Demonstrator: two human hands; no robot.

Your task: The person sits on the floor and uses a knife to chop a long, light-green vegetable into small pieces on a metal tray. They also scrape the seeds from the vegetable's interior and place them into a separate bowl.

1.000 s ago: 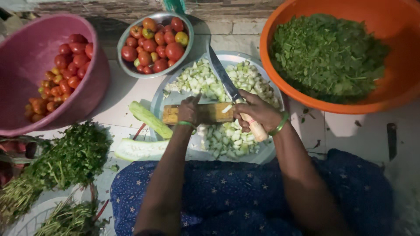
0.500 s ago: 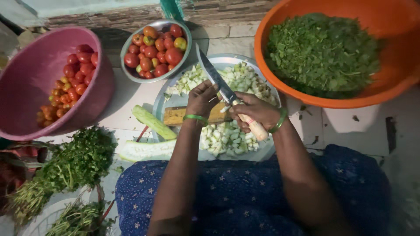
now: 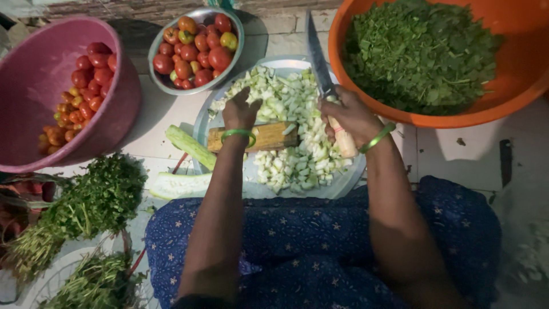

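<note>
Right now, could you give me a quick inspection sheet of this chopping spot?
Surface: pale tiled floor, with a round metal tray on it.
Job's things: knife, small wooden board, heap of chopped pale green pieces on the tray.
Clutter: peeled green strips left of the tray; herb bunches.
Hands: left hand on the pieces by the board; right hand gripping the knife.
Cables: nothing seen.
Surroundings: pink tub and metal bowl of tomatoes; orange tub of chopped greens.
</note>
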